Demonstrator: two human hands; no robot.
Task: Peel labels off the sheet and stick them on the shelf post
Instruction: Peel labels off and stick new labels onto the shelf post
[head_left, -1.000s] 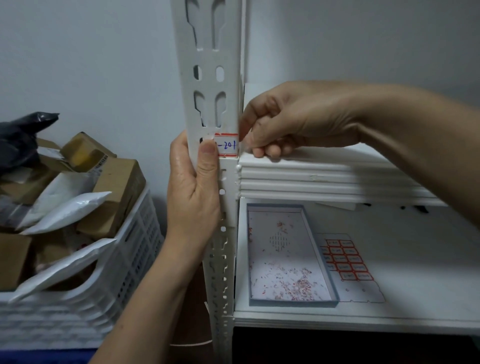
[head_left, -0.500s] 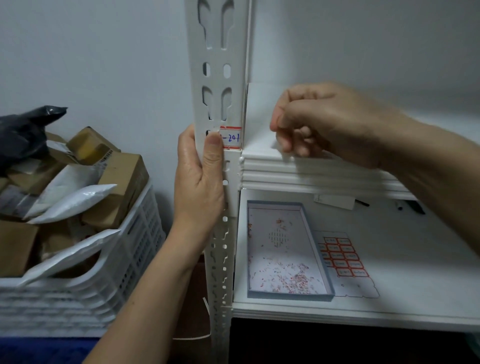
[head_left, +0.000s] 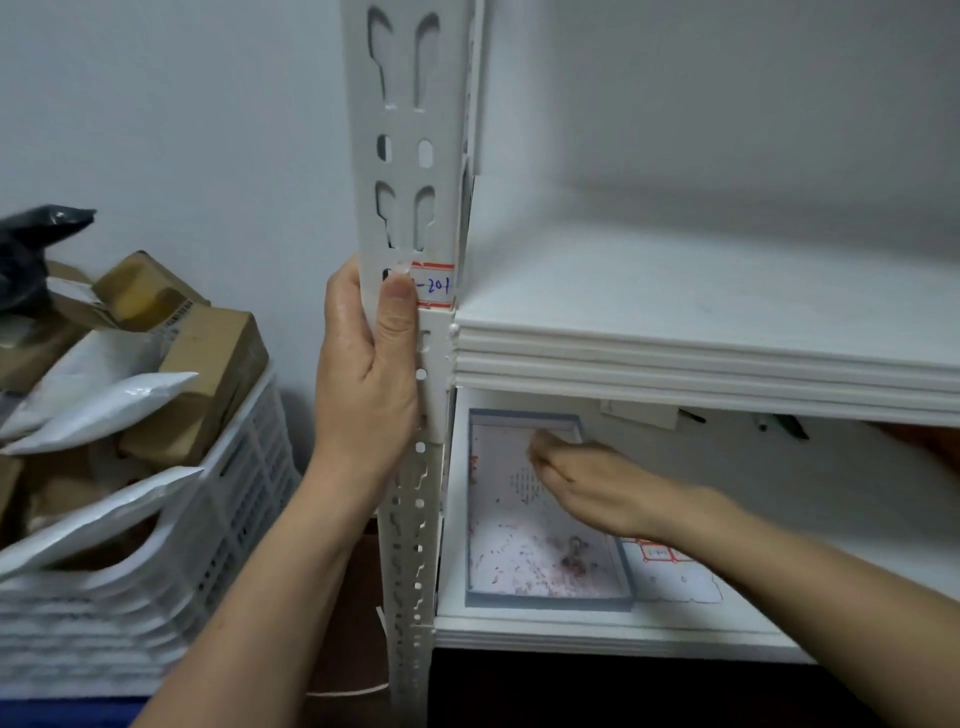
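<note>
The left hand (head_left: 363, 395) grips the white slotted shelf post (head_left: 405, 104), fingers wrapped round its far side and thumb lying up the front face. The thumb tip presses on the left end of a red-bordered label (head_left: 435, 286) stuck to the post just above the edge of the upper shelf (head_left: 675, 291). Blue handwriting on the label reads "-201", with the start hidden under the thumb.

The right hand (head_left: 587, 483) reaches low over a shallow grey-rimmed tray (head_left: 545, 603) on the lower shelf (head_left: 779, 493). It is motion-blurred, with its fingers bunched toward the tray's far end — whether they hold anything cannot be told. The tray floor is scattered with red scraps.

The label sheet (head_left: 675, 577) lies flat just right of the tray, partly covered by the right forearm, with a couple of red-bordered labels showing.

To the left of the post, a white plastic crate (head_left: 244, 467) is heaped with cardboard boxes (head_left: 218, 364), white mailers (head_left: 104, 405) and a black bag (head_left: 31, 244).
</note>
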